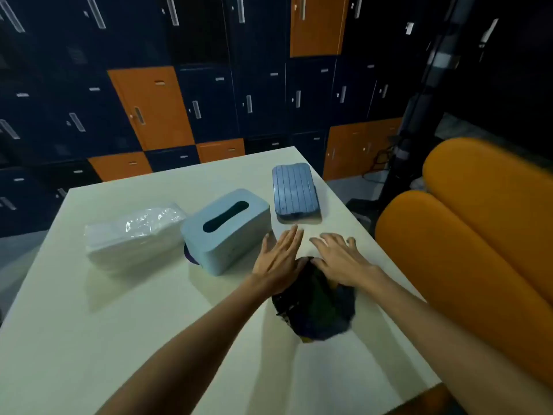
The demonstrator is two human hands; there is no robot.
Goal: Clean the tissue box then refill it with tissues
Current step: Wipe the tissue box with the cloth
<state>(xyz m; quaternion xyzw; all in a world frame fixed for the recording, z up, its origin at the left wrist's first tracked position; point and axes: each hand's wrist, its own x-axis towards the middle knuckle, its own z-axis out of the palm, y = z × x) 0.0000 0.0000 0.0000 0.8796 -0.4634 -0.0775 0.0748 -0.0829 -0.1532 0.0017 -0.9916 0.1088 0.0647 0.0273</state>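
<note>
Both hands lie spread with straight fingers, the left hand (279,259) and right hand (341,259) side by side over the far end of a limp dark cloth (317,310), pinching nothing. The pale blue tissue box (227,232) sits slot-up just left of the left hand. It looks like light, stiff, smooth plastic, probably best gripped across its short sides.

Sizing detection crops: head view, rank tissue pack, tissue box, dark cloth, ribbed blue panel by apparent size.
1. tissue pack, tissue box: alike, unranked.
2. dark cloth, partly covered.
3. ribbed blue panel, farthest, so unsure.
</note>
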